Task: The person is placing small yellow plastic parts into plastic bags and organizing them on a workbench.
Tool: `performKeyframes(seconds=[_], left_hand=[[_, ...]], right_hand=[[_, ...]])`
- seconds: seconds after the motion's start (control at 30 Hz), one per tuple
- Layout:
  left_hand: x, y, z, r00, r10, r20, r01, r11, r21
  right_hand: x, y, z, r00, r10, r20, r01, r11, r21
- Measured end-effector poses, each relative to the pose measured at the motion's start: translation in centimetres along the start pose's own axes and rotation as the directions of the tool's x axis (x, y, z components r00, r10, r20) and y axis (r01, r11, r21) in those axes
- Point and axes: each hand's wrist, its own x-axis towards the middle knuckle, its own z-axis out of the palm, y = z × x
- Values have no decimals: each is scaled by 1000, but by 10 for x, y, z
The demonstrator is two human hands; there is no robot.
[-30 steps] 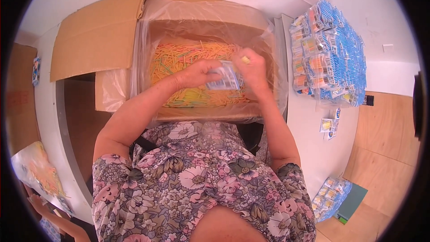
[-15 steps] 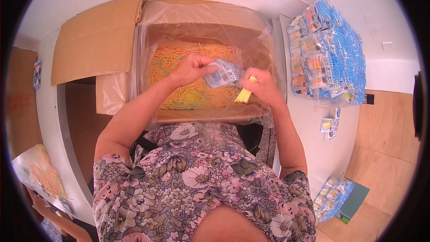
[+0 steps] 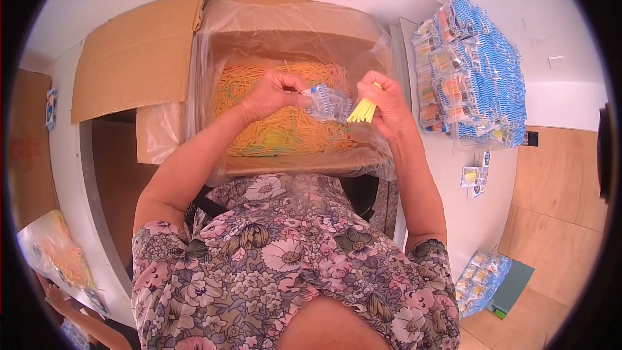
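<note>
Apparently sticks (image 3: 363, 111) slant down-left from right fingers (image 3: 370, 93).

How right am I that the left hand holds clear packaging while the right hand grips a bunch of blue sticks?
Not quite: the colour is wrong. The head view shows the sticks in the right hand are yellow, not blue. The left hand does hold clear packaging.
</note>
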Motion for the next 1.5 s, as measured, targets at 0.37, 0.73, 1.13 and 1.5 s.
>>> performKeyframes(seconds=[0.37,0.73,1.13,1.5], left_hand=[[2,7,4,987,59,151,-75,992,101],[1,-6,-7,986,-66,150,65,998,11],[4,-6,5,984,-150,90,157,986,-64],[-18,-2,-7,988,-151,31,137,953,271]], right_hand=[[25,0,9,992,119,-37,-122,987,-105],[20,-13,38,922,-349,168,335,501,-797],[-3,34,29,784,-609,121,442,411,-797],[-155,-2,-78,868,-487,-99,335,720,-608]])
